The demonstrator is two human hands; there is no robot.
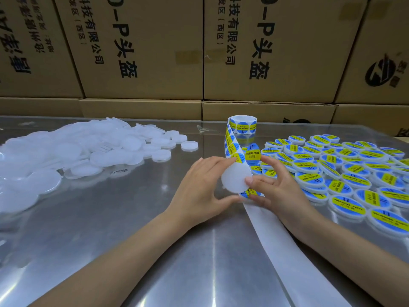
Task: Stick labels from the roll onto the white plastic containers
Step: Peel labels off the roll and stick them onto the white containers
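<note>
Holding one plain white disc [236, 178] above the steel table [137, 229], you work between two heaps, with stacked cardboard boxes [141, 47] walling off the far edge.

Your left hand [199, 189] curls round the disc's left rim while your right hand [272, 185] pinches its right side, thumb on its face. Unlabelled discs [84, 149] pile up at left; labelled ones [345, 171], blue and yellow, spread at right. The label roll [242, 124] stands behind, its strip [232, 147] running down under the disc, bare backing [287, 247] trailing toward you.
</note>
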